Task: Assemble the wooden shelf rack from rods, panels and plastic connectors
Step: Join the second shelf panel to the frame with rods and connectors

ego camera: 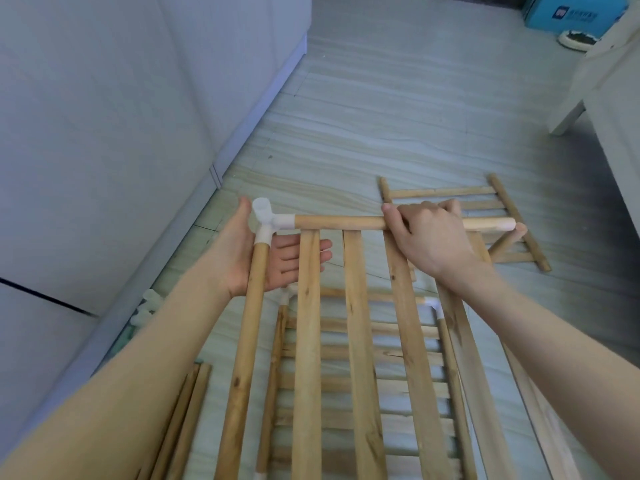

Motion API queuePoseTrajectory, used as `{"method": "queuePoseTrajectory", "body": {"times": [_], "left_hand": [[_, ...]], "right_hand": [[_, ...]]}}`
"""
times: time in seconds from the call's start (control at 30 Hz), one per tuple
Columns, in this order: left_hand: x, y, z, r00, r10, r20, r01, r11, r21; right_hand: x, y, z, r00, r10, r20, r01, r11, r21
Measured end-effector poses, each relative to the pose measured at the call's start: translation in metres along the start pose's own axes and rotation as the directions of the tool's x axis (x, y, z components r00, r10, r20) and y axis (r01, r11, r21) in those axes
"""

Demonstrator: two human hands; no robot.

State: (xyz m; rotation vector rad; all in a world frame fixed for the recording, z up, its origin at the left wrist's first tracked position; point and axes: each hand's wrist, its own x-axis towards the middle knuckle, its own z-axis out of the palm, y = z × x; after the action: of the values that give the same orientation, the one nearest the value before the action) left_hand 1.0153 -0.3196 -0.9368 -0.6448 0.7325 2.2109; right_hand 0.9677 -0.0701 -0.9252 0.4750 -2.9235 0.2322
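I hold a slatted wooden panel [360, 341] raised above the floor. Its top rod [339, 223] runs into a white plastic corner connector [265, 220], from which a side rod [247, 341] comes down toward me. My left hand [249, 258] lies open, palm up, behind the connector and the side rod's upper end, fingers straight. My right hand [426, 233] grips the top rod near its bare right end. Below lies another slatted panel [363, 375] with a white connector [434, 306] at its corner.
A third slatted panel [485, 216] lies on the floor beyond my right hand. Loose rods [183, 420] lie at the lower left, with spare white connectors [145, 310] by the grey cabinet [104, 133]. White furniture [602, 81] stands at the right, a blue box [571, 12] far back.
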Motion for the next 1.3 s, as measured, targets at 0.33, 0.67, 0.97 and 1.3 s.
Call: {"method": "queuePoseTrajectory", "body": {"times": [0.33, 0.67, 0.97, 1.3], "left_hand": [[0.011, 0.002, 0.010, 0.997, 0.034, -0.076, -0.024, 0.991, 0.128], [0.003, -0.001, 0.018, 0.966, 0.094, -0.241, -0.058, 0.987, 0.152], [-0.094, -0.085, -0.013, 0.931, 0.099, -0.352, 0.049, 0.921, 0.386], [-0.136, -0.177, -0.004, 0.996, -0.015, -0.091, 0.032, 0.981, 0.191]], "right_hand": [[0.001, -0.002, 0.006, 0.999, 0.046, -0.004, -0.046, 0.997, -0.055], [0.000, -0.014, 0.003, 0.996, 0.082, 0.044, -0.081, 0.997, -0.012], [-0.104, -0.055, -0.044, 0.989, -0.037, 0.147, 0.010, 0.984, 0.177], [-0.222, -0.091, -0.075, 0.975, -0.142, 0.171, 0.094, 0.961, 0.259]]}}
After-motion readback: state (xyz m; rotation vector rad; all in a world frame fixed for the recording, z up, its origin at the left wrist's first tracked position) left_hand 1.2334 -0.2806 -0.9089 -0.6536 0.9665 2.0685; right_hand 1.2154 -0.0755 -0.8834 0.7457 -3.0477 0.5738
